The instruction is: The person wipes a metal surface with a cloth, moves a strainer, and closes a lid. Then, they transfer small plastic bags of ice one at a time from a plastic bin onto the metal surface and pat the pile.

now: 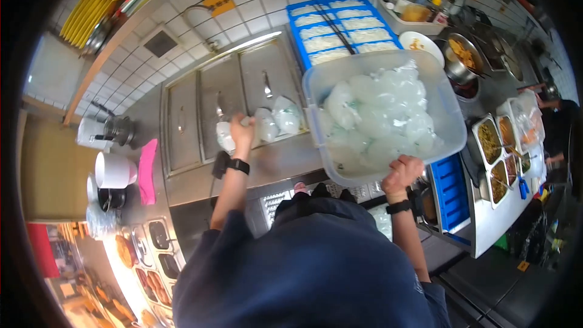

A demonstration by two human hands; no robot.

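My left hand [243,135] is over the steel counter lids with its fingers curled; a pale bit of plastic bag seems to show between thumb and fingers. Just left of it rests a white filled plastic bag [224,137]. Two more filled bags, one nearer [266,125] and one farther right [286,115], lie on the steel lid [255,76]. My right hand [402,176] is wrapped round the near rim of a large translucent tub [446,94]. Inside the tub is a heap of knotted clear bags [379,106] with whitish contents.
Behind the tub stands a blue tray [297,33] of white noodle portions with chopsticks [334,27] across it. A white plate [425,47] and a metal pot [456,73] are at the right back. Topping containers [499,183] stand farther right; a pink cloth [147,171] lies left.
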